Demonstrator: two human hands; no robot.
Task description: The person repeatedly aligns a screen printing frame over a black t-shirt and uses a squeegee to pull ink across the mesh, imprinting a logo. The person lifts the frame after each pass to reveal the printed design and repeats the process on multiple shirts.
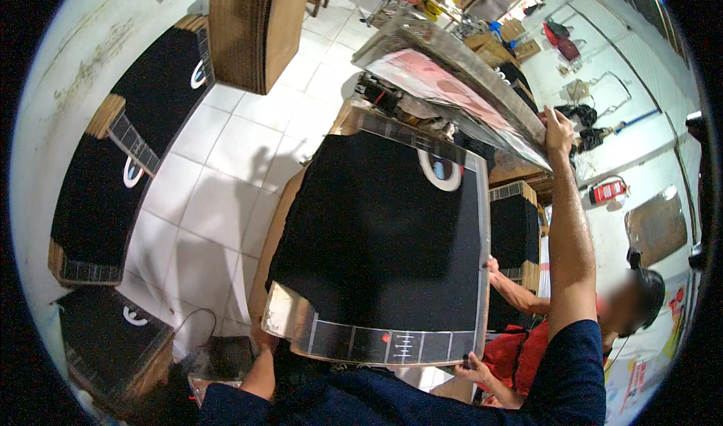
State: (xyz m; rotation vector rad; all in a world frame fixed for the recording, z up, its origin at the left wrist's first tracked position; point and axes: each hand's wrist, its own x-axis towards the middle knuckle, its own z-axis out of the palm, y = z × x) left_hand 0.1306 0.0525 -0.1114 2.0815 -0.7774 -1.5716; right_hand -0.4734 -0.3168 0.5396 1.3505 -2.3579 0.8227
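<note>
In front of me is a wide board (303, 319) with a black fabric panel (376, 238) lying flat on it. A white ring print (455, 179) marks the panel's far right part, and a dark strip with white lines (403, 345) runs along the near end. My left hand (263, 340) grips the board at its near left corner, its fingers partly hidden under the edge. Raised at the right, my right hand (557, 131) is closed on the corner of a tilted printing screen frame (482, 72), smeared pink and white, above the board's far end.
A person in red (506, 362) at the right has one hand (491, 265) on the board's right edge and another hand (473, 370) at its near right corner. More black-covered boards (98, 208) line the left wall. A board stack (252, 34) stands beyond; a fire extinguisher (607, 191) hangs right.
</note>
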